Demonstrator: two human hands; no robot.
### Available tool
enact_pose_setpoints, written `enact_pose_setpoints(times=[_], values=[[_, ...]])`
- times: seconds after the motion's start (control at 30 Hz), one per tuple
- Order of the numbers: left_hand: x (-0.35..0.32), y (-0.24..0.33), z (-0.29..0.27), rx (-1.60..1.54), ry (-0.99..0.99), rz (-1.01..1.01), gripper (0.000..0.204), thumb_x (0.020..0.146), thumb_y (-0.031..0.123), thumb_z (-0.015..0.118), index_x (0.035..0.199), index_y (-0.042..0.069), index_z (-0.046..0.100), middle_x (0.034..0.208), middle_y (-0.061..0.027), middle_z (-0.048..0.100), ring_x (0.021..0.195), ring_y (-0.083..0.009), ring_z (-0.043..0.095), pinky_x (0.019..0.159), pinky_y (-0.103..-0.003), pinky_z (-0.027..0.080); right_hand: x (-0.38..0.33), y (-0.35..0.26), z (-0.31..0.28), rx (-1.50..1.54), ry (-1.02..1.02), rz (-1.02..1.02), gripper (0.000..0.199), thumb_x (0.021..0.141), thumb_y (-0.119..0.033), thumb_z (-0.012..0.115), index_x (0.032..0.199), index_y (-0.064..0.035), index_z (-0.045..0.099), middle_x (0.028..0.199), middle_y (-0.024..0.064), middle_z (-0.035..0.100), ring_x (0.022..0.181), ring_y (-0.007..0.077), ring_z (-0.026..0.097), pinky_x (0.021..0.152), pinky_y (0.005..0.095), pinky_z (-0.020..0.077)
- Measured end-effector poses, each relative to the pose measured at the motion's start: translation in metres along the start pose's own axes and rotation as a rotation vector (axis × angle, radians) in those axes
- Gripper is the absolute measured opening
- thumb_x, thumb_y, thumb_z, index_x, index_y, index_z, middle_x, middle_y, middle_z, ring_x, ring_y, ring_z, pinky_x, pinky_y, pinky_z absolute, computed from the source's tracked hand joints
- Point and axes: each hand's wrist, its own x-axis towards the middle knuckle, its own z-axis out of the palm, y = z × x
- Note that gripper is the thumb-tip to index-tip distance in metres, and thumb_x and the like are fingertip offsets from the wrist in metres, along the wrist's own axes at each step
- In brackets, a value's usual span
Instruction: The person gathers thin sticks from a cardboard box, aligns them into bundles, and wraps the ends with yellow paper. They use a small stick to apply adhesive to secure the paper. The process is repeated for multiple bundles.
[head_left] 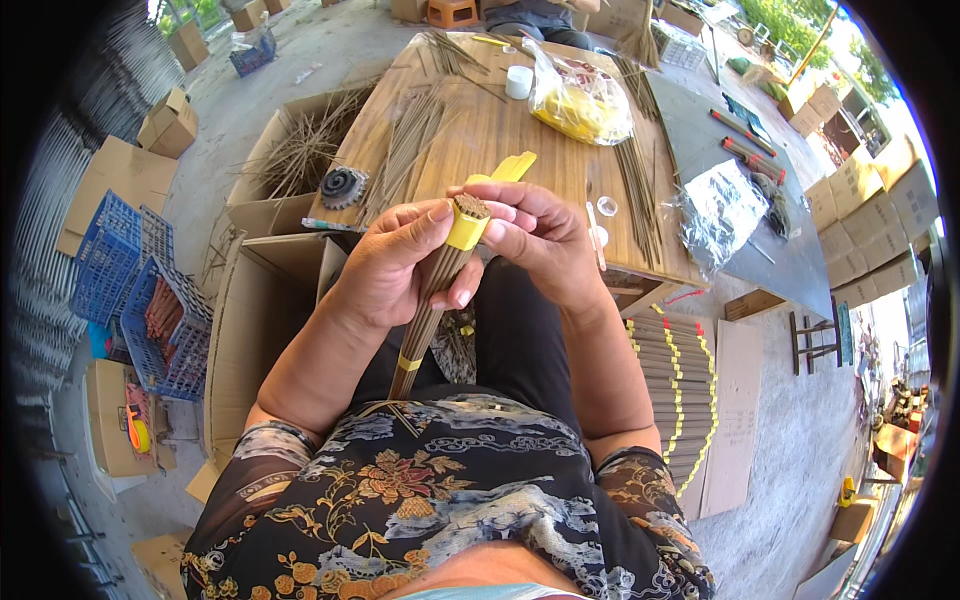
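Note:
A tight bundle of thin brown sticks (437, 285) leans between my hands, its top end toward the table and its lower end near my lap. My left hand (380, 260) is closed round the upper part, thumb near the rim. A yellow paper band (467, 231) circles the top. My right hand (553, 250) pinches this band at its right side with thumb and fingers. A second yellow band (410, 364) circles the lower part. Beyond my right fingers juts a yellow strip (515, 167); whether it joins the band I cannot tell.
Loose sticks (408, 135), a black toothed wheel (343, 186) and a plastic bag of yellow strips (580, 105) lie on the wooden table (490, 140). Banded bundles (668, 390) lie low on my right. Cardboard boxes (262, 340) and blue crates (165, 335) stand left. A person (540, 22) sits opposite.

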Motion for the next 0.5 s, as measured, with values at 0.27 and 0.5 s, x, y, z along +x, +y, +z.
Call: enact_pose_setpoints(times=[0.27, 0.5], values=[[0.017, 0.038, -0.009, 0.267, 0.025, 0.239, 0.039, 0.092, 0.030, 0.039, 0.099, -0.007, 0.052, 0.114, -0.0279, 0.047, 0.055, -0.0096, 0.050, 0.049, -0.019, 0.043, -0.015, 0.046, 0.006, -0.014, -0.143, 0.139, 0.054, 0.081, -0.021, 0.063, 0.126, -0.0030, 0.041, 0.120, 0.0066, 0.051, 0.112, 0.0152, 0.044, 0.098, 0.0323, 0.0293], [0.033, 0.061, -0.006, 0.304, 0.196, 0.447, 0.032, 0.092, 0.027, 0.040, 0.102, 0.000, 0.053, 0.115, -0.0233, 0.050, 0.070, -0.0154, 0.055, 0.065, -0.025, 0.048, -0.029, 0.066, 0.033, -0.130, -0.117, 0.233, 0.036, 0.083, -0.015, 0.061, 0.114, -0.0015, 0.050, 0.100, 0.0015, 0.057, 0.094, 0.0082, 0.050, 0.084, 0.0245, 0.0406]])
